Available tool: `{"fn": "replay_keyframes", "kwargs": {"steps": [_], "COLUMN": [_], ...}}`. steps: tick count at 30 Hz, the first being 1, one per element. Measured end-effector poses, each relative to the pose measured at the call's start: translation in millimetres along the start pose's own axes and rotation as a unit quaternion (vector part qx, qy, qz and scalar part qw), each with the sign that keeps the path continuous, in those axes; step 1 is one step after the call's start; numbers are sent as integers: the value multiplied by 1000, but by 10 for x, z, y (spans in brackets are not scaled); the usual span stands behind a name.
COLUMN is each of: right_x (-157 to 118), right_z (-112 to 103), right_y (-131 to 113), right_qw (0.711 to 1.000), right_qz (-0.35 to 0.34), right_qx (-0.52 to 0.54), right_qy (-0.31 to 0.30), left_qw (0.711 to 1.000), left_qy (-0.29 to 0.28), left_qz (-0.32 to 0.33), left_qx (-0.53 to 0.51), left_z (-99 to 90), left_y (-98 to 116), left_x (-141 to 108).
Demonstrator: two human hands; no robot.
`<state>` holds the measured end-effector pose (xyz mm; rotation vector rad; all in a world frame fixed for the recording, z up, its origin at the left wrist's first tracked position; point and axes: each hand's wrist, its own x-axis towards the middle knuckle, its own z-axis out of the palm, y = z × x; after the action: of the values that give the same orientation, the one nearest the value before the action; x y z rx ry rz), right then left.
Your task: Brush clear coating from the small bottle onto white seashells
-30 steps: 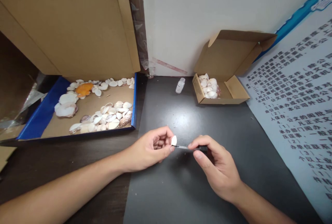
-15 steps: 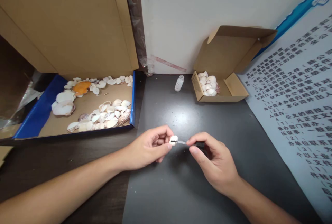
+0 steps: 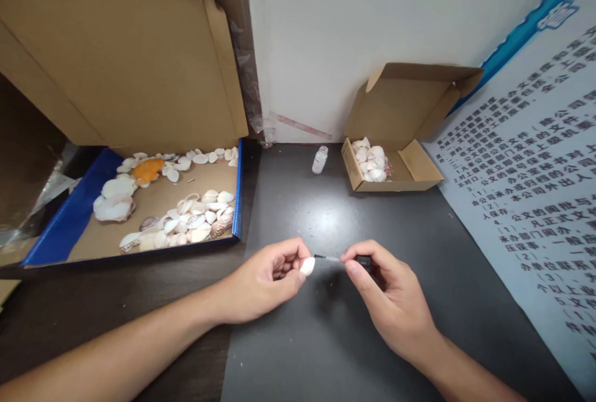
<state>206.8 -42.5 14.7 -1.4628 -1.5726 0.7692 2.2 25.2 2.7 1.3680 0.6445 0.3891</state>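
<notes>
Between the thumb and fingers of my left hand (image 3: 272, 281) is a small white seashell (image 3: 307, 266). My right hand (image 3: 388, 296) pinches a small brush (image 3: 331, 259) with a pale stem, dark bristles and a black cap handle that the fingers partly hide. The bristle tip points left, at the shell's upper right edge; whether it touches I cannot tell. A small clear bottle (image 3: 320, 160) with a pale label stands uncapped on the dark table mat (image 3: 326, 209), beyond both hands.
On the left, an open cardboard box with blue sides (image 3: 237, 203) holds many shells and an orange piece (image 3: 148, 170). A smaller open cardboard box (image 3: 400, 185) at the back right holds white shells (image 3: 370, 159). A printed sheet (image 3: 516, 216) covers the right side.
The shell has turned in my left hand, and the brush has moved from across its face to its edge. The view has shifted slightly, so everything sits a little lower.
</notes>
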Motion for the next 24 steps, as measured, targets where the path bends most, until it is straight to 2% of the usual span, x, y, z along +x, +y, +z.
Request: {"fn": "replay_keyframes", "kwargs": {"steps": [7, 11, 13, 17, 19, 24], "right_x": [-18, -2, -10, -42, -34, 3], "right_z": [5, 10, 3, 2, 7, -6], "right_y": [-3, -10, -14, -24, -29, -25], "right_qw": [998, 1000, 1000, 998, 999, 999], "right_qz": [-29, 1, -6, -32, -22, 16], "right_qx": [34, 6, 19, 51, 40, 30], "right_qy": [-37, -5, 5, -21, -27, 8], "left_qw": [997, 993, 992, 990, 990, 988], "left_qy": [-14, -22, -22, -29, -32, -25], "left_qz": [-29, -42, -37, -33, -30, -7], "left_qx": [-65, -107, -119, -131, -135, -153], "left_z": [-9, -29, -33, -39, -46, -59], "left_y": [5, -11, -9, 3, 5, -6], "left_x": [10, 16, 17, 22, 27, 33]}}
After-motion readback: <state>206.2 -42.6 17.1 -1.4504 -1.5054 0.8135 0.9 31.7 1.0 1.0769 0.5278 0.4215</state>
